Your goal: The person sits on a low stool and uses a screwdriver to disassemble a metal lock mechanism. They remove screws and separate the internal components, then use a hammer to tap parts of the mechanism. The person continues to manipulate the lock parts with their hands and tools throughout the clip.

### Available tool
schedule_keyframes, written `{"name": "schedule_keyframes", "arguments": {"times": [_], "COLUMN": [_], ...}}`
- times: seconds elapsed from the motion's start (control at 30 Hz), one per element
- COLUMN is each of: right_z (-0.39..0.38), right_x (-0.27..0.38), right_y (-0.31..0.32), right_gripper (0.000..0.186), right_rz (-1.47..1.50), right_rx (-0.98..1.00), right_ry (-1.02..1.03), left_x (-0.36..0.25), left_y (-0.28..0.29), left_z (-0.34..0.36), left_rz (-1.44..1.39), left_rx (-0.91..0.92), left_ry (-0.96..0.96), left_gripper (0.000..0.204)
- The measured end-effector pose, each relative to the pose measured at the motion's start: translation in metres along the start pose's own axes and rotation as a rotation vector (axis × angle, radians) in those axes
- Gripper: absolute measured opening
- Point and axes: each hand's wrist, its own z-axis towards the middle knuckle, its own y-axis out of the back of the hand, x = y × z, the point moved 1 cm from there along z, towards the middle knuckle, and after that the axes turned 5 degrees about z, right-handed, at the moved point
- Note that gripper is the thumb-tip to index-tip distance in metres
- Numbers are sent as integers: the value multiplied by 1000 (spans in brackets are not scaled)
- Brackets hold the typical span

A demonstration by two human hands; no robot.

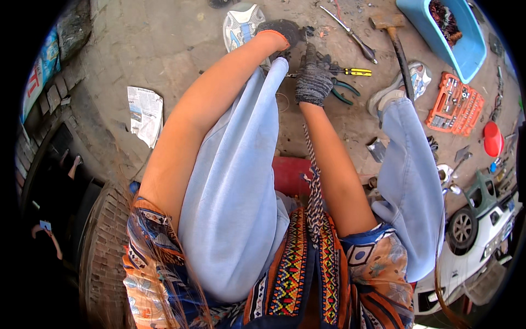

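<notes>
My left hand, in a dark glove with an orange cuff, is beside my left shoe. It looks curled round something, but the dark glove hides its fingers. Close to its right, my right hand wears a grey-black knitted glove and reaches forward. Its index finger points toward a small dark piece, and the grip looks closed, though its contents are hidden. By the right hand lie a screwdriver with a yellow and black handle and pliers with teal grips.
Farther right lie a long screwdriver, a hammer and an orange socket set case. A blue tub holds scrap at the upper right. A newspaper lies left; a white vehicle stands lower right.
</notes>
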Motion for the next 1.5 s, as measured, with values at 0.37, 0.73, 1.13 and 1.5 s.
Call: {"name": "schedule_keyframes", "arguments": {"times": [0.37, 0.73, 1.13, 1.5], "right_z": [76, 106, 82, 58], "right_x": [-27, -3, -18, -24], "right_y": [122, 191, 318, 219], "right_gripper": [30, 34, 43, 56], "right_rz": [22, 410, -802, 179], "right_rx": [570, 329, 439, 460], "right_ry": [353, 930, 1016, 871], "left_x": [-25, 3, 10, -18], "left_y": [12, 71, 41, 73], "left_z": [-24, -90, -191, -212], "left_rz": [-143, -817, -351, -630], "left_rx": [-259, -785, -45, -461], "left_ry": [-50, 49, 34, -517], "left_gripper": [36, 51, 45, 36]}}
